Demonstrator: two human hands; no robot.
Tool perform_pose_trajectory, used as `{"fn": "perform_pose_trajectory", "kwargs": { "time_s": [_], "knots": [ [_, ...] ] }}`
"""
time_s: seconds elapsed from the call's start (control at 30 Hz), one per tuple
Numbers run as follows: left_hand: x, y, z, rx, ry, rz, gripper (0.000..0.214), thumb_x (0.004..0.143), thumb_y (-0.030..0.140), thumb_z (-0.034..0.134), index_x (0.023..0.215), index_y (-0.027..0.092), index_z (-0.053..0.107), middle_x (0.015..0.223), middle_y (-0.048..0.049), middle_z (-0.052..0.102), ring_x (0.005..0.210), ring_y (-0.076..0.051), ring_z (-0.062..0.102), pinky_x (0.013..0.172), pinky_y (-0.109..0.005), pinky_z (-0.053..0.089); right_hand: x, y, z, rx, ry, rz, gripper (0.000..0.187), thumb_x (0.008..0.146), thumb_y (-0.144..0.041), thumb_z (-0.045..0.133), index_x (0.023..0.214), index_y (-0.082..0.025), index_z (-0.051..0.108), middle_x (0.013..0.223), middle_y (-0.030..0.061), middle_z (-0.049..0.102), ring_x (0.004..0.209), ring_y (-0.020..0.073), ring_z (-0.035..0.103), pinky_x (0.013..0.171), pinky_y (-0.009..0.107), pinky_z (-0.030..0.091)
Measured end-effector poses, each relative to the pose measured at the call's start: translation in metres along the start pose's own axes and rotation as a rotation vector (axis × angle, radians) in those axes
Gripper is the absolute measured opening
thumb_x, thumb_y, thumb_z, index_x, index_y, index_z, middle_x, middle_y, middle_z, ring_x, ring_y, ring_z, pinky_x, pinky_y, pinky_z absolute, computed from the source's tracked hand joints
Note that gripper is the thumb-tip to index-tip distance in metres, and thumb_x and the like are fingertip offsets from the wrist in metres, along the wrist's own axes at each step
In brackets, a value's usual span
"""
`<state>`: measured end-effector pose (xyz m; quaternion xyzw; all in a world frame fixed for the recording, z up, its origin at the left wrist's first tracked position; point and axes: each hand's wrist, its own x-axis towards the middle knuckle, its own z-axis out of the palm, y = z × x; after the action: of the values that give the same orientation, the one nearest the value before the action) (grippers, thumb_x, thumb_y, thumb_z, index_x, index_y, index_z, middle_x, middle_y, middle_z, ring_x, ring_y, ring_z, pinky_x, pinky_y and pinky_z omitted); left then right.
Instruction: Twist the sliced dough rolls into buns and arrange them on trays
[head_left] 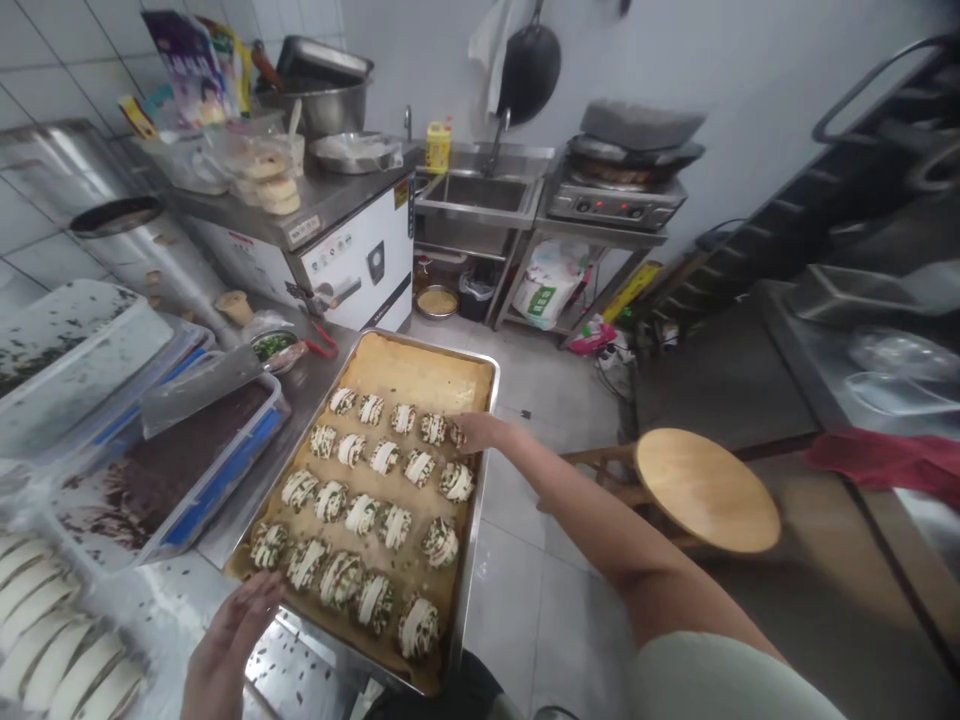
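A metal baking tray (474, 520) lined with brown paper lies on the steel counter, holding several rows of twisted dough rolls flecked with green scallion (361, 512). My right hand (475, 431) reaches across to the right end of the far row, its fingers closed on a scallion roll (457, 434) there. My left hand (236, 625) lies open, fingers stretched flat, against the tray's near left corner, touching the counter beside the nearest rolls.
Plastic tubs (176, 470) with a lid and a dark filling stand left of the tray. Raw dough strips (52, 650) lie at bottom left. A round wooden stool (705, 488) stands to the right. A white machine (360, 262), a sink (476, 195) and a griddle (619, 190) are behind.
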<state>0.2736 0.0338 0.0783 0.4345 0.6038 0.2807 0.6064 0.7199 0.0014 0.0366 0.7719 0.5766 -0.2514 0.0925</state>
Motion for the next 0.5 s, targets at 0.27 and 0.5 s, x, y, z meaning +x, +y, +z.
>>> {"fn": "perform_pose_trajectory", "kwargs": {
  "time_s": [0.27,0.5],
  "knots": [
    [-0.004,0.006,-0.012,0.125,-0.001,0.008,0.049,0.058,0.049,0.069,0.096,0.018,0.063,0.107,-0.0047,0.064,0.108,-0.027,0.053,0.093,-0.037,0.044,-0.044,-0.039,0.028,-0.083,0.302,0.082,0.056,0.077,-0.036,0.052,0.125,-0.012,0.038,0.118,0.0168,0.05,0.109,0.0272,0.045,0.094,0.039,0.029],
    [-0.002,-0.011,-0.037,0.177,-0.035,0.003,0.053,0.061,0.05,0.066,0.103,0.019,0.059,0.108,-0.0036,0.063,0.108,-0.024,0.053,0.097,-0.037,0.04,-0.062,-0.083,0.081,-0.093,0.369,0.096,0.065,0.071,-0.031,0.059,0.128,-0.01,0.036,0.118,0.017,0.048,0.11,0.0285,0.041,0.095,0.037,0.027]
  ]
}}
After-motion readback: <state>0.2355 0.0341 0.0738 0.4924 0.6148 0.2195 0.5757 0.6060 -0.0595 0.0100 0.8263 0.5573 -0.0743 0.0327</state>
